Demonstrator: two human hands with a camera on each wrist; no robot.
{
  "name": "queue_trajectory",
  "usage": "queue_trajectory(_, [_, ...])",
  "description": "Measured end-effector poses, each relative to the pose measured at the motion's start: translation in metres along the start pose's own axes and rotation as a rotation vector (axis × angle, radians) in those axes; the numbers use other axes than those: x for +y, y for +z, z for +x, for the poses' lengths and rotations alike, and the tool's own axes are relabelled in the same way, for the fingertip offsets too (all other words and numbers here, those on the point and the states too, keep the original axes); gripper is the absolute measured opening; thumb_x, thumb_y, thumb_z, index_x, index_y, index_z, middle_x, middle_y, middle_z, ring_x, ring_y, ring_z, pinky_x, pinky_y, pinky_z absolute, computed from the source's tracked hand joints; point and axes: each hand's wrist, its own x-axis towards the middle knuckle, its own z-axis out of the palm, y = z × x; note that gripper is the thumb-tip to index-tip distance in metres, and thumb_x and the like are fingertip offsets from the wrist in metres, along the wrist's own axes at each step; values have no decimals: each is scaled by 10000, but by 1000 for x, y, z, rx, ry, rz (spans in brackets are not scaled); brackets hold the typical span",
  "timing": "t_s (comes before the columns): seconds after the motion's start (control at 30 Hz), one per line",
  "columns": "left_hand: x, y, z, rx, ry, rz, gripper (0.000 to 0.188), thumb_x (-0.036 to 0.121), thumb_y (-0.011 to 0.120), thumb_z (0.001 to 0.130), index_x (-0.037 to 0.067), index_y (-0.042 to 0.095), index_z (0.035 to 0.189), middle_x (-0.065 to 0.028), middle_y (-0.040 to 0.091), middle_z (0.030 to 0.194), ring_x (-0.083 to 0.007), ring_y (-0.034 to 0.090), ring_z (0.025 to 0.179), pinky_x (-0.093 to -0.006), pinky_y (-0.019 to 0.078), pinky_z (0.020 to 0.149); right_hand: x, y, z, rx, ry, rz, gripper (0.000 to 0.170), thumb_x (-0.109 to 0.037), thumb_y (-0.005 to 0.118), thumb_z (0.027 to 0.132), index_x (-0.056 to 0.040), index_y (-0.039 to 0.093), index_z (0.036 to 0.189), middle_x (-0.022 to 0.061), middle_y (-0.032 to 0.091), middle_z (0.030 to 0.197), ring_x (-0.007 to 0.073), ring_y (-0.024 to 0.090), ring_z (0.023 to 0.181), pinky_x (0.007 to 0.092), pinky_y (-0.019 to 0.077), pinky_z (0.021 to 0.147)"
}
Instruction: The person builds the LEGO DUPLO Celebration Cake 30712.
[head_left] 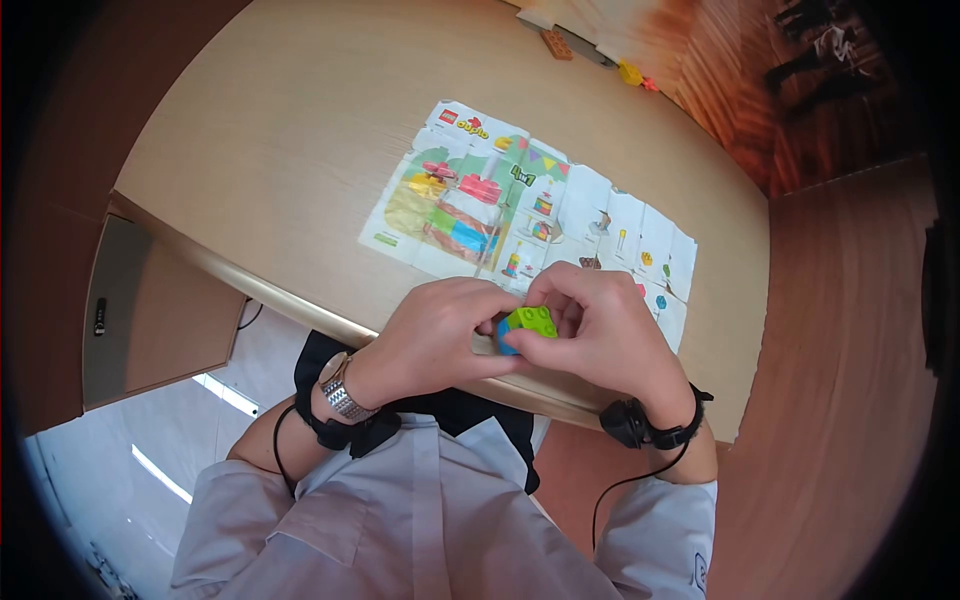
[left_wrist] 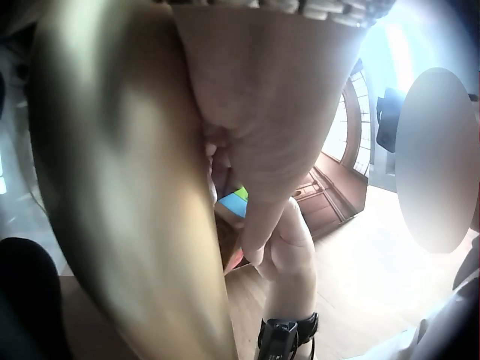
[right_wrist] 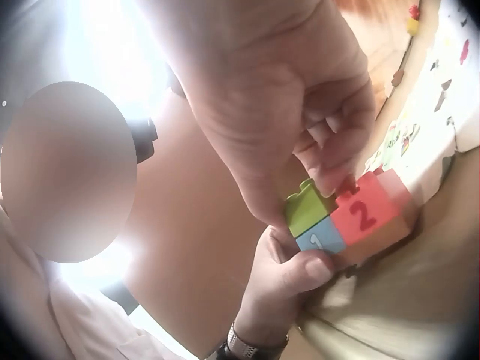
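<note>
Both hands meet over the table's front edge around a small cluster of toy building bricks. My right hand (head_left: 610,325) pinches a green brick (right_wrist: 306,211) that sits on a blue brick (right_wrist: 322,237) marked 1. My left hand (head_left: 435,325) holds the blue brick from the other side, its thumb (right_wrist: 309,270) against the lower edge. Beside the blue one is a red brick (right_wrist: 369,210) marked 2, with an orange brick (right_wrist: 379,244) under it. In the head view the hands hide most of the red and orange bricks.
A creased picture sheet (head_left: 400,235) of brick models lies flat on the table (head_left: 290,130), just beyond the hands. At the far edge are an orange brick (head_left: 556,45) and a yellow piece (head_left: 630,72) with a red piece (head_left: 650,85). A cabinet (head_left: 160,310) stands at the left.
</note>
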Motion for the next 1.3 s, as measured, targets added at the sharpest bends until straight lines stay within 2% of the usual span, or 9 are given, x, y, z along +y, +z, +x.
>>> queue_trajectory(0.17, [3,-3,-1,-20,9,40,411,271,892,787,59,734,1101,-96,725,900,-313,708,842,-421,563,748,1,-6,-11,-23,-35,131,345,-117,912,781,-35,744,1071,45,721,918,95,645,650,245,519,613])
queue_trajectory(0.27, [4,-2,1,-20,4,33,375,255,871,811,62,726,1098,-99,734,961,-322,709,900,-426,567,788,-5,-15,-17,-79,67,283,416,-56,866,824,-43,724,1215,70,718,1130,115,698,830,255,555,684])
queue_trajectory(0.33, [3,0,2,3,25,24,354,245,860,826,64,722,1098,-98,736,990,-324,708,930,-427,568,808,7,-13,-21,-93,-69,323,419,-27,806,906,-66,703,1311,83,667,1290,131,669,1021,265,554,802])
queue_trajectory(0.53, [3,1,1,-8,60,53,363,220,865,844,62,726,1140,-117,745,1049,-341,714,961,-425,569,823,28,-3,-32,-92,-76,677,394,19,785,907,-68,709,1284,61,658,1311,147,635,1119,286,533,901])
queue_trajectory(0.77, [5,-1,2,-4,57,59,356,214,862,839,61,722,1128,-119,746,1053,-349,710,964,-432,569,828,26,7,-28,43,-63,513,380,23,759,921,-75,706,1285,76,669,1303,167,638,1095,299,530,898])
queue_trajectory(0.83, [5,-1,1,-14,49,65,356,212,861,838,60,720,1127,-120,747,1056,-351,710,967,-433,570,830,21,-1,-27,4,-94,305,414,29,755,917,-76,697,1312,85,668,1298,179,642,1094,301,536,886])
queue_trajectory(0.97, [4,0,2,-3,61,64,355,211,863,833,56,714,1115,-122,747,1065,-348,712,974,-436,571,837,22,-2,-27,-19,-167,276,474,33,773,898,-71,677,1350,85,667,1284,183,645,1092,295,541,878])
queue_trajectory(1.13, [3,1,1,-2,72,67,376,213,869,826,53,717,1130,-123,748,1072,-345,715,978,-436,574,844,17,3,-30,29,-41,517,522,11,848,847,-65,700,1341,79,674,1262,169,650,1056,280,551,861])
queue_trajectory(1.3, [5,0,2,5,67,53,370,193,864,821,59,726,1137,-117,750,1080,-341,716,987,-432,574,850,26,-8,-34,-50,-23,397,556,-34,897,819,-66,711,1342,64,687,1240,152,664,1008,272,558,834])
